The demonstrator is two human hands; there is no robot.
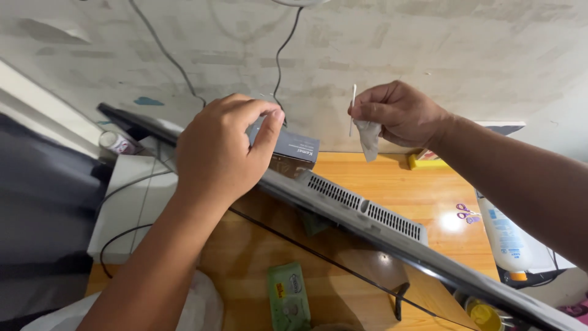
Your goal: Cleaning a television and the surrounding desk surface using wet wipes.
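My left hand [223,150] is raised over the top edge of a dark flat monitor [367,230], its thumb and fingers pinched on the corner of a small grey box [294,147] behind the screen. My right hand [398,113] is held up to the right, closed on a thin white cotton swab [353,101] that points upward and a crumpled grey wipe [369,138] hanging below the fingers. The monitor runs diagonally from upper left to lower right, and its vented back strip [361,205] faces up.
A wooden desk [429,184] lies beneath. On it are a green wipes packet [288,297], a white bottle [505,236], small purple scissors [467,213], a yellow block [425,162] and a white box [131,202] with black cables. A rough plaster wall [429,49] stands behind.
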